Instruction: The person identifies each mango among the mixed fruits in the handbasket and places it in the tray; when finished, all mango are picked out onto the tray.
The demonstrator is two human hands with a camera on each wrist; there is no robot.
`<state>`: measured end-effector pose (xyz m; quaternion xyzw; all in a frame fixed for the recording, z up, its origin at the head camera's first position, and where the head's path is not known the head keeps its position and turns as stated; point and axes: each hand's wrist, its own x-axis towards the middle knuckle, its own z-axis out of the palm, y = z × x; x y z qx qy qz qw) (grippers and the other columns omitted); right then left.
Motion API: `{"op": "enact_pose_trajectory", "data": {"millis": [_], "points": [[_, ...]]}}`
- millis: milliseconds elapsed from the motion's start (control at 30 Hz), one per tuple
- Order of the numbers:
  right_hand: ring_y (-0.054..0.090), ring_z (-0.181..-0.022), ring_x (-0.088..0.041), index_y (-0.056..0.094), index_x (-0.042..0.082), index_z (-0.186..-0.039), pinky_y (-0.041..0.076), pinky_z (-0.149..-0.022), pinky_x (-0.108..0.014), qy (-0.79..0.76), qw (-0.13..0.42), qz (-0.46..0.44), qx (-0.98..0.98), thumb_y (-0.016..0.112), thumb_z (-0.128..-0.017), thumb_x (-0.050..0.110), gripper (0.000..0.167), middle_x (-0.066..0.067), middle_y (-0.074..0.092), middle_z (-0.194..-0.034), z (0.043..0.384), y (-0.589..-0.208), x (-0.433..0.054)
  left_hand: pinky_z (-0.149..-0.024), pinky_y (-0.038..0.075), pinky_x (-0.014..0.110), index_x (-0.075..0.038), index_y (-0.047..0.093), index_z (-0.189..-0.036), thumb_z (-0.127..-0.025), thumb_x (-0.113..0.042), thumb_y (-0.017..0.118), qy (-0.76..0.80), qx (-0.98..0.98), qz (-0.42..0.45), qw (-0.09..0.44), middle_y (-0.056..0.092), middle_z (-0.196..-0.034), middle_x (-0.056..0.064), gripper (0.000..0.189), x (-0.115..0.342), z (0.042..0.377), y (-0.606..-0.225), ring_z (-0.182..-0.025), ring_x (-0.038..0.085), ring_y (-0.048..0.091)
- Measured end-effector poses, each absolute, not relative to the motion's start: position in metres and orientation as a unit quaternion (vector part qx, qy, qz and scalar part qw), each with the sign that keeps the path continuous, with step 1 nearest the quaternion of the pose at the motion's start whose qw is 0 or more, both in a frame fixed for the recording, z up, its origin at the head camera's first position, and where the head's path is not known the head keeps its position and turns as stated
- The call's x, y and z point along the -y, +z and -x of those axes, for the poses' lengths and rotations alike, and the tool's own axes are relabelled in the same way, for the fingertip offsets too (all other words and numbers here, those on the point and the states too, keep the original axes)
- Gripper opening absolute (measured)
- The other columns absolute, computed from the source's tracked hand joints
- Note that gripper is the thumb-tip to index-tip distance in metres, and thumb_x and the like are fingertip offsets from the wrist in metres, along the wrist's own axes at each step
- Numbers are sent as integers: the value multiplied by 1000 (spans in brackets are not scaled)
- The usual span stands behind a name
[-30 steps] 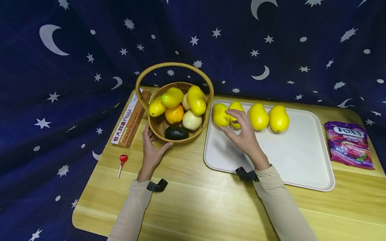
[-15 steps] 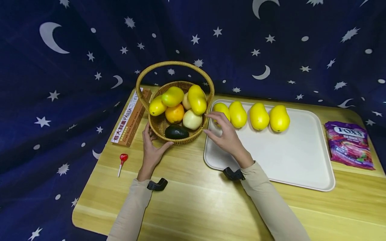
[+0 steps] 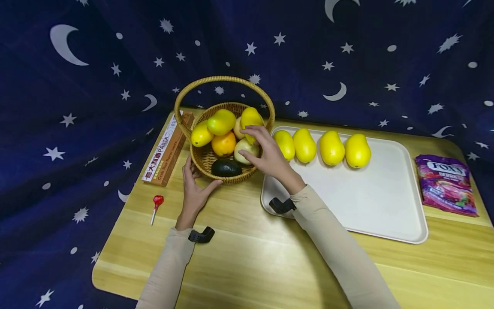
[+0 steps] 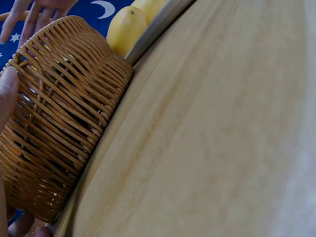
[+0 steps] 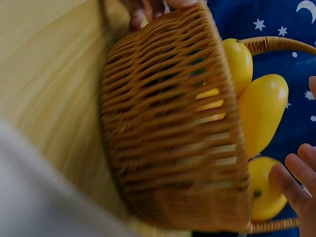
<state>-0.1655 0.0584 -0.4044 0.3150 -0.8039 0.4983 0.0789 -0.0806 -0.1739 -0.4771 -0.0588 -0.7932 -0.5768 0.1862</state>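
A wicker basket [image 3: 225, 178] with a tall handle holds three yellow mangoes, an orange [image 3: 224, 144], a dark green avocado [image 3: 226, 168] and pale round fruit [image 3: 244, 150]. My left hand [image 3: 194, 193] holds the basket's near left side, its thumb [image 4: 7, 94] against the wicker. Over the basket's right side is my right hand [image 3: 272, 156], thumb and fingers apart around the right-hand mango [image 3: 251, 116]. In the right wrist view, the fingers lie at that mango [image 5: 266, 190]; whether they touch it I cannot tell.
Several mangoes [image 3: 332, 148] stand in a row on a white tray [image 3: 370, 206] to the right. A purple candy bag [image 3: 447, 184] lies beyond it. On the left are a pasta box [image 3: 164, 156] and a red lollipop [image 3: 157, 201]. A starry cloth [image 3: 293, 77] hangs behind.
My right hand has moved left from the mangoes on the tray to above the basket's right side. The left hand stays on the basket.
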Motion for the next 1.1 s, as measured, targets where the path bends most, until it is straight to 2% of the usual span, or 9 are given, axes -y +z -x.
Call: {"op": "enact_pose_trajectory", "data": {"millis": [233, 467, 500, 600, 700, 800, 933, 1000, 1100], "points": [[48, -128, -32, 53, 7, -137, 54, -88, -42, 512, 46, -310, 800, 73, -89, 18, 53, -18, 41, -145, 182, -397, -33, -88, 38, 59, 3, 14, -154, -71, 2, 85, -577, 791, 71, 190, 30, -137, 37, 109, 176, 81, -477, -120, 51, 43], [46, -125, -29, 54, 11, -136, 51, -78, -44, 479, 66, -327, 812, 74, -89, 23, 53, -18, 41, -145, 189, -388, -15, -88, 38, 57, 3, 14, -154, -73, -2, 85, -573, 795, 68, 187, 30, -137, 36, 108, 176, 81, -478, -121, 47, 44], [45, -125, -30, 54, 12, -136, 50, -80, -44, 471, 72, -328, 816, 74, -89, 24, 53, -18, 42, -144, 191, -387, -13, -88, 39, 55, 0, 14, -155, -73, -4, 86, -572, 796, 67, 188, 31, -139, 33, 109, 178, 83, -483, -122, 45, 44], [40, -130, -32, 55, 12, -135, 45, -97, -44, 443, 93, -335, 827, 75, -87, 26, 54, -18, 44, -143, 198, -383, -7, -90, 40, 48, -10, 14, -157, -73, -11, 87, -569, 798, 63, 189, 32, -142, 24, 111, 183, 88, -497, -124, 39, 44], [35, -137, -34, 55, 13, -135, 32, -112, -44, 416, 99, -343, 837, 76, -87, 30, 56, -16, 44, -145, 207, -379, -3, -91, 40, 40, -20, 14, -158, -72, -17, 89, -568, 799, 58, 190, 33, -143, 17, 114, 187, 93, -511, -125, 33, 45], [33, -140, -31, 53, 16, -138, 22, -118, -46, 400, 78, -346, 845, 75, -87, 34, 59, -13, 42, -148, 213, -376, 0, -91, 40, 40, -19, 14, -158, -71, -13, 89, -567, 800, 52, 188, 34, -143, 18, 115, 187, 92, -510, -125, 31, 45], [35, -141, -26, 48, 20, -144, 10, -119, -55, 380, 42, -344, 858, 73, -88, 38, 64, -11, 39, -152, 218, -375, 4, -92, 39, 49, -16, 13, -157, -69, -2, 88, -569, 801, 44, 183, 34, -142, 22, 116, 186, 91, -507, -123, 34, 44], [33, -143, -24, 45, 23, -146, 6, -118, -60, 368, 29, -344, 863, 73, -88, 40, 66, -11, 38, -153, 219, -376, 5, -92, 38, 55, -10, 13, -157, -68, 3, 86, -570, 800, 45, 182, 33, -141, 27, 116, 184, 90, -502, -122, 39, 43], [31, -144, -22, 43, 26, -148, 5, -117, -62, 357, 16, -344, 869, 72, -89, 38, 67, -8, 37, -153, 222, -378, 6, -91, 37, 61, -1, 13, -155, -68, 7, 84, -571, 799, 50, 183, 31, -138, 35, 113, 180, 86, -491, -119, 46, 42]]}}
